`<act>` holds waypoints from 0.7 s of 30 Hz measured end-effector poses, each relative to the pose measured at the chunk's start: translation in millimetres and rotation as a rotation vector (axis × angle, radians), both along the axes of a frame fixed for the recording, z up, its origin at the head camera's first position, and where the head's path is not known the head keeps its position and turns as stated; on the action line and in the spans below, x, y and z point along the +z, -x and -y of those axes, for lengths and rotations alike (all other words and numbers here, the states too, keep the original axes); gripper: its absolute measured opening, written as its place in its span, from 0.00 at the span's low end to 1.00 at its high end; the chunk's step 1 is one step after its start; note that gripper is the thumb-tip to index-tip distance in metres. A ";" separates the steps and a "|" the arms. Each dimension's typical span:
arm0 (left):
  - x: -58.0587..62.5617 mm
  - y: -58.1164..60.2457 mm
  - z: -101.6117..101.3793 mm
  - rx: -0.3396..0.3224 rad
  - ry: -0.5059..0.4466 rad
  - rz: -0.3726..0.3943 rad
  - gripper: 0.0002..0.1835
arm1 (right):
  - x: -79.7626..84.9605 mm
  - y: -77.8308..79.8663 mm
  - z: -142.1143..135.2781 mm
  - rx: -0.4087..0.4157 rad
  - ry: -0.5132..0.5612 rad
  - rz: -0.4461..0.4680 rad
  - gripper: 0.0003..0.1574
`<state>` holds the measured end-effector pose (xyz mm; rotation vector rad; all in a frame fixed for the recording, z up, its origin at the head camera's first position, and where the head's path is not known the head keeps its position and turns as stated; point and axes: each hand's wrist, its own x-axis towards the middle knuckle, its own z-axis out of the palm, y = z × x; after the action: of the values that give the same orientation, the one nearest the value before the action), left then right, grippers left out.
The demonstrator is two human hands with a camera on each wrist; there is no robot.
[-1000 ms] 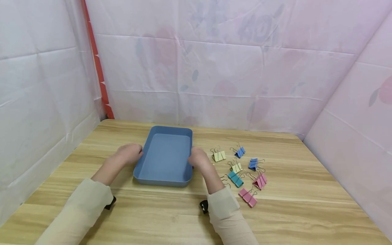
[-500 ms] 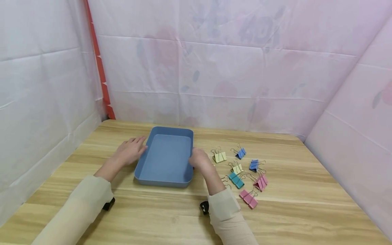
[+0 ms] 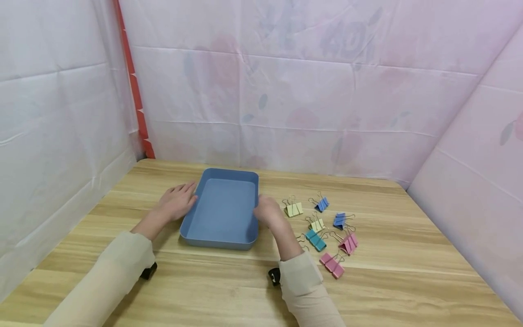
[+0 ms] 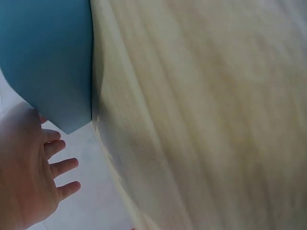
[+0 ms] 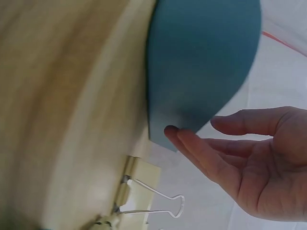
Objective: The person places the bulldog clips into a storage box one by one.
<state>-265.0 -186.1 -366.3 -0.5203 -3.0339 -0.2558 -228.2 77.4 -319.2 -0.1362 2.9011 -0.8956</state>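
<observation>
A shallow blue-grey rectangular tray (image 3: pixel 222 211) lies on the table, its inside showing bare. On its left side, my left hand (image 3: pixel 176 201) has its fingers spread and fairly straight, the thumb side at the rim. In the left wrist view, the left hand (image 4: pixel 26 172) overlaps the outer wall of the tray (image 4: pixel 53 52). My right hand (image 3: pixel 269 212) holds the tray's right rim. The right wrist view shows the right hand (image 5: pixel 259 163) with fingertips against the outer wall and the thumb at the rim.
To the right lie several binder clips: yellow (image 3: pixel 293 209), blue (image 3: pixel 322 204), teal (image 3: pixel 316 240) and pink (image 3: pixel 332 265). A yellow binder clip (image 5: pixel 136 187) is close to the right hand. White patterned sheeting (image 3: pixel 302 91) stands behind the wooden table (image 3: pixel 400 254) and at both sides.
My left hand's curled fingers have straightened and spread along the tray's left side. The right hand stays at the right rim. The tray looks unmoved apart from a slight shift of the view.
</observation>
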 end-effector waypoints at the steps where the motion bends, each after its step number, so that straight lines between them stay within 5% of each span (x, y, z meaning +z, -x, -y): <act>1: -0.3 0.3 -1.0 -0.002 0.000 -0.002 0.29 | 1.6 -0.4 -0.2 0.003 -0.009 -0.011 0.17; 21: 0.7 3.2 -8.5 -0.004 -0.017 0.001 0.30 | 43.4 -16.2 -20.7 0.030 -0.039 -0.041 0.28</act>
<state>-268.2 -177.7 -365.7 -0.5247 -3.0288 -0.2820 -212.0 98.1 -275.8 -0.1970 2.9438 -0.8406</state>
